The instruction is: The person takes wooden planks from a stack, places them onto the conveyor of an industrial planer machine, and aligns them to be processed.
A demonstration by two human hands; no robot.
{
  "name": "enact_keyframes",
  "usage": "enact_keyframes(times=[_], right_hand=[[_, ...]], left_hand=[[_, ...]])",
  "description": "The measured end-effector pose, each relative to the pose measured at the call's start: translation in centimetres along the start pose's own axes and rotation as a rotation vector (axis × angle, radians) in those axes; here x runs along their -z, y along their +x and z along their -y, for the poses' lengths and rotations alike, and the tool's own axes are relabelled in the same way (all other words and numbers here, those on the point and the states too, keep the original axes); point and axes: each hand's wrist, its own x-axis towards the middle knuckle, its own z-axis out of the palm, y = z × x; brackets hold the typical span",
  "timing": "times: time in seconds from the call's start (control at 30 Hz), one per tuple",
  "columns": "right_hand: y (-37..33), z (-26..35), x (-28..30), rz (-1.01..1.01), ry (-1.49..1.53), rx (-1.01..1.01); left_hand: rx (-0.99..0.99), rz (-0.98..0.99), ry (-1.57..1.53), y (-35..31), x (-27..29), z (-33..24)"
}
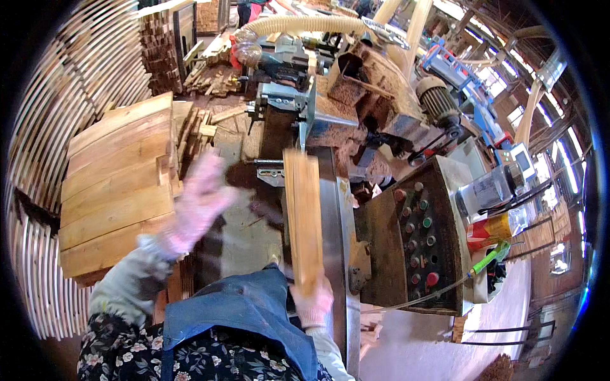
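Note:
A long, narrow wooden board [302,219] stretches away from me over the machine's bed, its far end smeared by motion. My right hand [314,301], in a pale pinkish glove, is closed around the board's near end. My left hand [202,193], gloved the same way, is raised with fingers spread and nothing in it. It is blurred and hangs between the board and a stack of wide wooden planks [117,181] on the left. Just beyond the board's far end is a metal guide bracket [272,173] on the machine.
To the right stands a control box [419,235] with rows of buttons, a clear plastic jug [486,190] and a green-handled air gun [486,259] on or beside it. A sawdust-covered machine with a motor [437,100] and a ribbed hose [305,25] lies ahead. Stacked slats [101,57] line the left.

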Motion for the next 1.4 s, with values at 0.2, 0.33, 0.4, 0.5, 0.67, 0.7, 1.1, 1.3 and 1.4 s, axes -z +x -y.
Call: enact_keyframes(times=[0.2, 0.33, 0.4, 0.5, 0.67, 0.7, 1.1, 1.3, 1.4], right_hand=[[-8.8, -13.9, -6.4, -0.227, -0.537, -0.089], [1.2, -8.9, -3.3, -0.196, -0.348, -0.114], [7.2, -6.9, -3.9, -0.158, -0.256, -0.131], [15.1, -4.7, -6.6, -0.154, 0.036, -0.213], [23.9, -1.3, -5.7, -0.294, 0.005, -0.075], [24.7, -2.7, -5.4, -0.316, -0.033, -0.135], [-5.2, -10.8, -1.3, 0.057, -0.262, -0.070], [2.0, -11.7, -3.3, -0.035, -0.338, 0.252], [10.8, -11.3, -7.7, 0.042, -0.366, 0.303]], left_hand=[[0.020, -0.836, 0.462, -14.2, 25.8, 4.7], [0.479, -1.052, 0.592, -25.5, 32.7, 5.2], [0.619, -1.102, 0.650, -28.3, 34.7, 5.2], [0.717, -1.116, 0.729, -27.7, 36.2, 4.4], [0.734, -1.112, 0.736, -27.9, 39.8, 1.6], [0.741, -1.055, 0.734, -25.3, 40.1, 3.0], [0.489, -1.108, 0.030, -38.4, 45.9, 5.3], [0.341, -1.412, -0.231, -35.4, 34.1, 2.5], [0.381, -1.095, 0.245, -27.9, 26.3, -3.1]])
